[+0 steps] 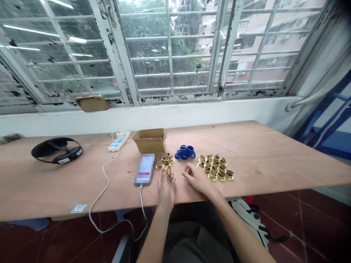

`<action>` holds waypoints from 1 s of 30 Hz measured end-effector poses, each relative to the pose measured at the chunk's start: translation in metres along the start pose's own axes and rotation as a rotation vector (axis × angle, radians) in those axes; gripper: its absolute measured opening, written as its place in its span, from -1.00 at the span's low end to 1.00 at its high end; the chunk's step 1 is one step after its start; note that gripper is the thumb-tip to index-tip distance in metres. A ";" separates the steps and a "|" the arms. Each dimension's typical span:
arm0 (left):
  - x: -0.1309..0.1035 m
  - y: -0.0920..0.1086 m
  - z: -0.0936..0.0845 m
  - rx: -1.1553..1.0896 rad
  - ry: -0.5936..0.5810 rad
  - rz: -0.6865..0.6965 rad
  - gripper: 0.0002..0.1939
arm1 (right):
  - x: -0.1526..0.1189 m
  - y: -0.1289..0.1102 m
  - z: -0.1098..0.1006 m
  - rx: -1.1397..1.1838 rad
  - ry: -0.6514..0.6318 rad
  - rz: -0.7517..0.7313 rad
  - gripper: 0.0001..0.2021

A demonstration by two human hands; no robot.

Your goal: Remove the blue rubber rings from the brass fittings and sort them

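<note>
My left hand (165, 188) holds a gold-coloured flanged metal ring (169, 170) upright between thumb and fingers, just above the table. My right hand (199, 179) is a short way to its right, fingers bent together in a pinch; something thin and pale shows by the fingertips, too small to name. A small group of gold flanged rings (168, 157) lies behind my left hand. Beyond my hands sits a cluster of blue rings (185, 152), some stacked. To the right of my right hand, a larger pile of gold flanged rings (215, 167) spreads over the tabletop.
An open cardboard box (150, 143) stands behind a phone (145, 168) with a white cable (105, 179) running off the table's front edge. Farther left are a power strip (119, 141) and a black headset (57, 150). The wooden table (274, 157) meets the window wall.
</note>
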State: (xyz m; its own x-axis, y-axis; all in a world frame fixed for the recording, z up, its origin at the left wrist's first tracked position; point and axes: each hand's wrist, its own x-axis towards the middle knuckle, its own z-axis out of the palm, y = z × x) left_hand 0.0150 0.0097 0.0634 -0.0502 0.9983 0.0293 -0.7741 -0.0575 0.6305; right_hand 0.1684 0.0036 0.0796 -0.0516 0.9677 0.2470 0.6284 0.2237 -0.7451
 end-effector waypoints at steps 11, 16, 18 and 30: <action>-0.002 -0.011 -0.006 0.478 -0.045 0.093 -0.49 | -0.003 -0.011 -0.006 0.033 0.010 -0.060 -0.89; -0.003 -0.014 -0.006 0.602 -0.136 0.102 -0.59 | -0.008 -0.021 -0.009 0.031 -0.048 -0.129 -0.81; -0.003 -0.013 -0.006 0.618 -0.152 0.106 -0.60 | -0.010 -0.023 -0.011 -0.017 -0.035 -0.131 -0.79; -0.010 -0.010 0.003 0.647 -0.161 0.077 -0.37 | -0.011 -0.031 -0.013 -0.202 0.065 -0.069 -0.83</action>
State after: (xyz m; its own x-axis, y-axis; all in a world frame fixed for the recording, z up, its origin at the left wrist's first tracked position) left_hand 0.0250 0.0007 0.0591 0.0434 0.9833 0.1767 -0.2347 -0.1619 0.9585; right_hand 0.1594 -0.0159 0.1083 -0.0541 0.9397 0.3376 0.7681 0.2552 -0.5872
